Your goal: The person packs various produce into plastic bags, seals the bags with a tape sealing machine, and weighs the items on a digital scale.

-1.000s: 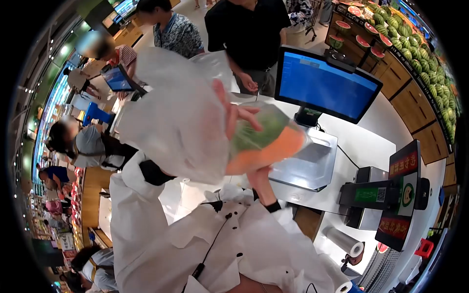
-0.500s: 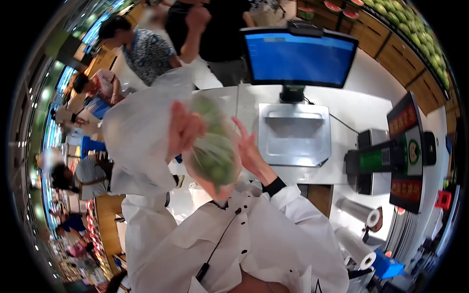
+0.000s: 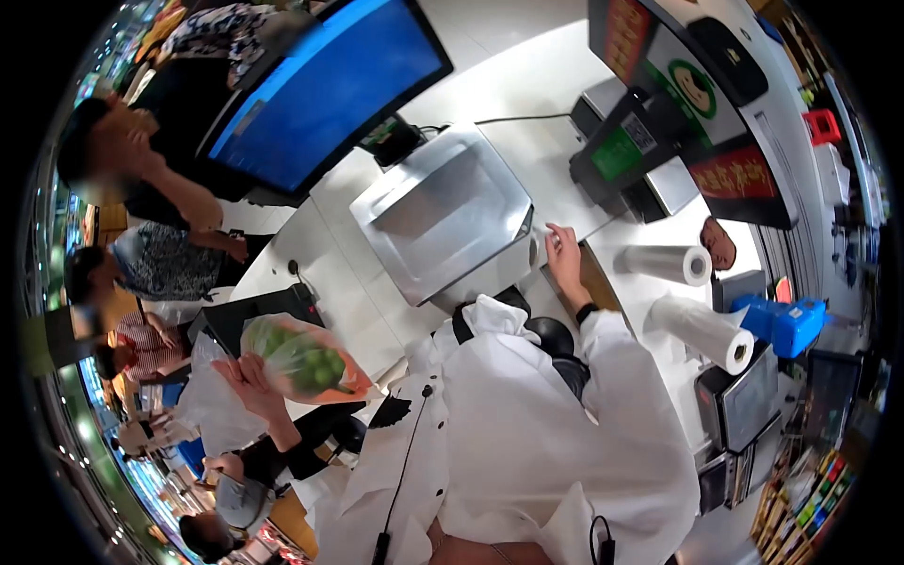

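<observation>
My left hand (image 3: 252, 388) is closed on a clear plastic bag of round green fruit (image 3: 309, 363), off to the left of my body. The fruit's exact kind is hard to make out through the film. More loose, whitish plastic (image 3: 215, 414) hangs beside that hand. My right hand (image 3: 565, 256) hovers over the counter's near edge with nothing in it, fingers apart and slightly bent. Left of it lies the metal scale tray (image 3: 443, 217), bare on top.
Behind the scale stands a large blue-lit monitor (image 3: 330, 89). A second display with a QR code (image 3: 640, 132) rises at the right. Rolls of clear bags (image 3: 669, 265) lie on the right counter, near a blue object (image 3: 786, 325). Several people stand beyond the counter at left.
The view has swung to the right. My left hand has carried the fruit bag out to the left, while my right hand has moved away from it towards the right counter.
</observation>
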A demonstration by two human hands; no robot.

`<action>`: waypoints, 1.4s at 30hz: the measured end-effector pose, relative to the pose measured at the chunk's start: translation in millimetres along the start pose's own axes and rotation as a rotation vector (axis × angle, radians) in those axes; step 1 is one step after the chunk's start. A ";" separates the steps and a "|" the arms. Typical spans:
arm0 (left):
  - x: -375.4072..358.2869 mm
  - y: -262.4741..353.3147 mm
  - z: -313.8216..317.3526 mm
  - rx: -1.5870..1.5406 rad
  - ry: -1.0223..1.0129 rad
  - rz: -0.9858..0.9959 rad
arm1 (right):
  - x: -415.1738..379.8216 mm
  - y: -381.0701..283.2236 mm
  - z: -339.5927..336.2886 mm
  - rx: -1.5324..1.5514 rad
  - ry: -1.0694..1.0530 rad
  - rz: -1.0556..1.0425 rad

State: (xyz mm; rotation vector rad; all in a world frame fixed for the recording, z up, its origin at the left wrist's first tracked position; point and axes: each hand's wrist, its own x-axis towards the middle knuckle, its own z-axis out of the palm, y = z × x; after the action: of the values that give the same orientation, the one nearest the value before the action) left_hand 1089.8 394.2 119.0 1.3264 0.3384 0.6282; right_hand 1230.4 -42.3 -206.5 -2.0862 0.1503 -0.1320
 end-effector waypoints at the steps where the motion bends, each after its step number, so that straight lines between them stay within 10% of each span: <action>1: -0.8 -1.2 0.4 0.007 0.009 -0.030 | 6.9 9.5 -1.3 -0.014 -0.067 -0.040; 21: 12.8 -22.5 -28.6 -0.015 0.081 -0.203 | 44.5 5.3 -0.7 -0.060 -0.182 -0.336; 26: 16.6 -1.0 7.1 -0.107 0.040 -0.136 | 51.0 -13.6 -31.1 0.331 -0.042 0.030; 33: 12.0 23.3 20.3 -0.226 -0.029 0.042 | -10.9 -269.1 60.2 1.195 -1.208 -0.205; 40: -12.2 56.7 15.8 -0.329 -0.071 0.061 | -34.0 -358.8 108.5 1.386 -1.388 -0.026; 42: -16.9 61.9 8.1 -0.411 -0.143 0.041 | -34.0 -364.1 118.8 1.305 -1.428 -0.339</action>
State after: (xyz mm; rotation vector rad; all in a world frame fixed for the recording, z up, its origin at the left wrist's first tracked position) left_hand 1066.7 384.5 178.7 0.9778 0.0590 0.5957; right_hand 1234.5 244.4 49.7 -0.5290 -0.9094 0.8309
